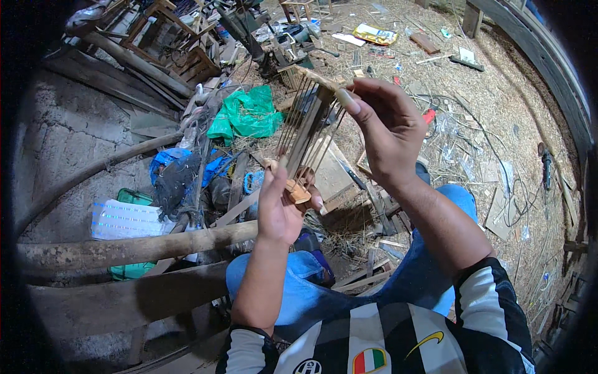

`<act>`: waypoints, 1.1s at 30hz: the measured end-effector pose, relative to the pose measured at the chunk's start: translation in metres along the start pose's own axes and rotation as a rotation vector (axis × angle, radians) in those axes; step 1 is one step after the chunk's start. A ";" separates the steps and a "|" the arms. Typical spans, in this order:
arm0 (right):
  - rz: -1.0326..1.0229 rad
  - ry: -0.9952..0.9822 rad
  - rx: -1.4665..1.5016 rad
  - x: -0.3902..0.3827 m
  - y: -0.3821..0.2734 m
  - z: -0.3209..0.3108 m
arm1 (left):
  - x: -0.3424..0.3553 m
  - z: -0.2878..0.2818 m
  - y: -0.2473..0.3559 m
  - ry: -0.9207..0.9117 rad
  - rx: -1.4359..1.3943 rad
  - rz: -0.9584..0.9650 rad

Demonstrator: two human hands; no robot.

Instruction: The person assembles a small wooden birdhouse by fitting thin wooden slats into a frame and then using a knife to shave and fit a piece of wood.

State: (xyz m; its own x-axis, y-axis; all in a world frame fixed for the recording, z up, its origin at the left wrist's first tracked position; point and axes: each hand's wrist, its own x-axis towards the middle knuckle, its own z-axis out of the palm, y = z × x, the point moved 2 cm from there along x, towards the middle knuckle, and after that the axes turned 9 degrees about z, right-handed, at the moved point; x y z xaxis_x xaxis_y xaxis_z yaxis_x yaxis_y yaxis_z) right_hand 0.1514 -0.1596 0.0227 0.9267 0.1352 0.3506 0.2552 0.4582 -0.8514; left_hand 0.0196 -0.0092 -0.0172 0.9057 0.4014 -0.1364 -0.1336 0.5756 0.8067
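Between my two hands is a small wooden frame (309,128), with a pale wooden piece at each end and several thin parallel rods running between them. It stands tilted, its far end higher and further from me. My left hand (281,209) is closed round the near end, where a carved block of light wood (298,192) shows by the fingers. My right hand (391,131) pinches the far end bar between thumb and fingers. Some fingertips are hidden behind the frame. My exact grip on the far bar is partly covered by the thumb.
A round wooden pole (137,248) crosses at the left, near my left forearm. Beyond it lie a green plastic bag (246,112) and a white patterned sheet (128,219). Wood scraps and shavings litter the ground. A corded power tool (546,165) lies at the right.
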 end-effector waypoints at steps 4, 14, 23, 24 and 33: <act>-0.062 -0.003 0.011 0.006 0.002 -0.007 | -0.001 0.004 -0.001 -0.191 0.007 0.019; -0.225 -0.023 -0.090 0.009 0.002 -0.013 | 0.000 -0.003 -0.012 -0.233 -0.106 -0.067; -0.240 -0.091 -0.225 0.010 -0.007 -0.010 | -0.002 0.004 -0.020 -0.246 -0.217 -0.102; -0.154 -0.101 -0.073 0.010 -0.008 -0.007 | -0.001 0.002 -0.020 -0.245 -0.220 -0.106; 0.419 -0.276 -1.091 -0.012 0.197 -0.059 | 0.005 0.004 -0.010 -0.276 -0.433 -0.068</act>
State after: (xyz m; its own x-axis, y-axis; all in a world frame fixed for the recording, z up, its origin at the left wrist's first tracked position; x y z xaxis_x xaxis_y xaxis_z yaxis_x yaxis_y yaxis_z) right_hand 0.2069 -0.1223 -0.1722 0.9372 0.3408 -0.0738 0.1710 -0.6338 -0.7544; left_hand 0.0275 -0.0158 -0.0242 0.9827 0.1838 0.0235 -0.1722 0.8593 0.4816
